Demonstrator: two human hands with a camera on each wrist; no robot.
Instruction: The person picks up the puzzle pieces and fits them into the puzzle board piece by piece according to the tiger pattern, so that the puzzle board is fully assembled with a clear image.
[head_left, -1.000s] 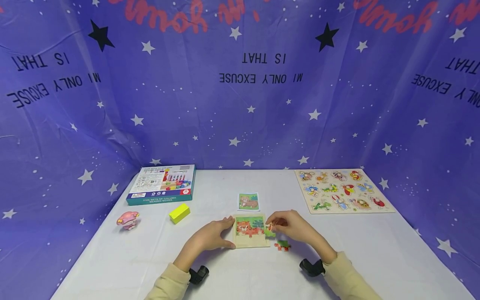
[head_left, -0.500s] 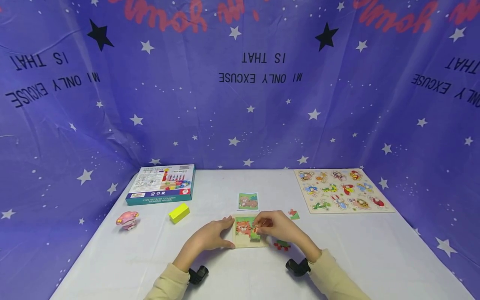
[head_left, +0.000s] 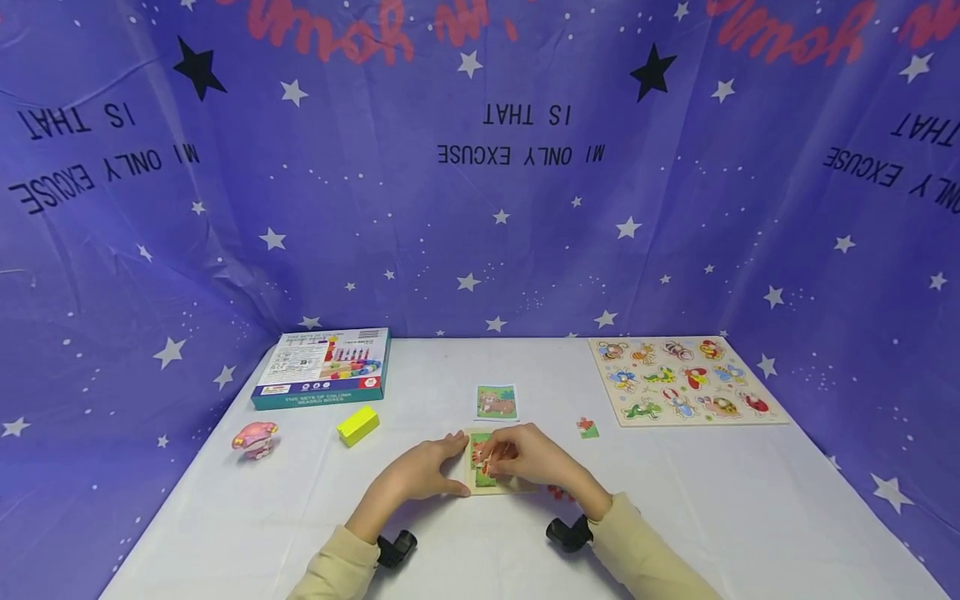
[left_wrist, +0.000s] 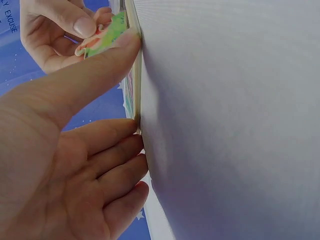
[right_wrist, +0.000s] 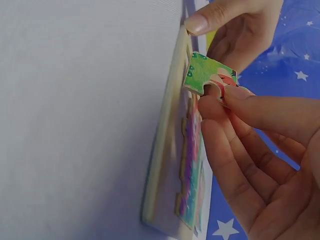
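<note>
My left hand (head_left: 420, 472) rests against the left side of a small wooden puzzle tray (head_left: 517, 486), thumb at the near corner, fairly straight fingers along the edge. Between thumb and fingertips, my right hand (head_left: 536, 454) pinches a green, red and cream puzzle piece (right_wrist: 206, 74). In the right wrist view this piece is tilted above the tray's near left part. Joined tiger pieces (right_wrist: 189, 172) lie in the tray, partly hidden by the right hand in the head view. One loose puzzle piece (head_left: 587, 428) lies right of the tray; other red pieces (head_left: 560, 492) show beneath the right wrist.
Behind the tray lies a picture card (head_left: 497, 402). A yellow block (head_left: 358, 426), a pink toy figure (head_left: 256, 440) and a flat toy box (head_left: 324, 369) are on the left. An insect puzzle board (head_left: 686, 383) lies at the back right of the white table (head_left: 435, 550).
My right hand has carried the pinched piece leftward, from the tray's right edge to above its left part. A loose piece at the right has come into view. The left hand stays put.
</note>
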